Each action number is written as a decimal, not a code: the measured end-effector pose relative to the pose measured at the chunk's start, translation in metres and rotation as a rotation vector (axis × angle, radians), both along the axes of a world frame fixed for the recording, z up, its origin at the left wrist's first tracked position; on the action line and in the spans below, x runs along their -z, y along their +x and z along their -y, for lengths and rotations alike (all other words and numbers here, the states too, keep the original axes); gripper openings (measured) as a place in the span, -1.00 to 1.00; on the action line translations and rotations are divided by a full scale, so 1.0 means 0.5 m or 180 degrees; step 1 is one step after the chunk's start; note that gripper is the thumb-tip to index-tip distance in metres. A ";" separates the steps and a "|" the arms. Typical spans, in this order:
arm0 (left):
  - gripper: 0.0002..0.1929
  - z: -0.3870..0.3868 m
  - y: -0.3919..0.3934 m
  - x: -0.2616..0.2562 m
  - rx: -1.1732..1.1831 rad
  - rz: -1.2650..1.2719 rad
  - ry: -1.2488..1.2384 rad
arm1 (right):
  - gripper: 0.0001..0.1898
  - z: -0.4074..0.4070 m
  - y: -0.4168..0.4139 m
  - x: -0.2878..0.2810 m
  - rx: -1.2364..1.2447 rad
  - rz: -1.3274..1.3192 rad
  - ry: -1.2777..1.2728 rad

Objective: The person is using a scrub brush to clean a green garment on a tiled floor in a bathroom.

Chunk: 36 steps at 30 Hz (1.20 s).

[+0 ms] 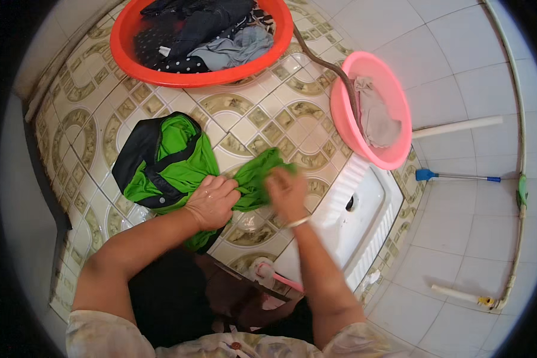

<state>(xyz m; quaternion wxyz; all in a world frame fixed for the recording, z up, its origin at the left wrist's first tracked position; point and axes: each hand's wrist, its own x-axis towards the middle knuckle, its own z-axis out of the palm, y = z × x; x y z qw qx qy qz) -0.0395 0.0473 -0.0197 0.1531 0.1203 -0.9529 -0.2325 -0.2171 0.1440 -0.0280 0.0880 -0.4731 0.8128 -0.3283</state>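
A green and black garment (188, 156) lies bunched on the patterned tile floor (232, 121) in front of me. Its dark trim and a snap button show on the left part. My left hand (214, 201) is closed around the fabric near the garment's middle. To the right, my right hand (287, 192), blurred and wearing a pale bangle, grips a twisted green end of the same garment. Part of the cloth hangs below my left wrist, partly hidden by the forearm.
A red basin (197, 79) of dark and grey clothes stands beyond the garment. A brown hose (320, 61) runs into a pink basin (398, 156) holding a pale cloth. At right are a white squat toilet (367, 219) and a blue-ended brush (456, 176). A pink-handled brush (288, 283) lies near me.
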 end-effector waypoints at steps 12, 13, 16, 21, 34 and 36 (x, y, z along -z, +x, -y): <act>-0.67 -0.005 0.014 -0.012 0.0089 0.0364 0.0050 | -0.53 0.001 -0.213 -0.032 0.2410 0.3666 -0.0241; -0.69 -0.004 0.014 -0.021 0.0036 0.0263 0.0015 | -0.53 -0.046 -0.195 -0.070 0.2440 0.4186 -0.0354; -0.75 0.003 -0.002 -0.027 0.0004 0.0183 0.0119 | -0.62 -0.199 -0.148 -0.100 0.1862 0.5386 -0.0857; -0.80 0.077 -0.056 -0.102 -0.0077 0.0076 0.1962 | -0.63 -0.308 -0.048 -0.183 0.1056 0.6085 -0.2355; -0.82 0.047 -0.273 -0.516 0.1708 -0.0554 0.0072 | -0.54 -0.093 0.187 -0.250 -0.1000 0.7596 -0.1739; -0.77 0.018 -0.241 -0.419 0.1570 -0.0484 -0.0385 | -0.58 -0.032 0.249 -0.220 -0.0407 0.6857 -0.1042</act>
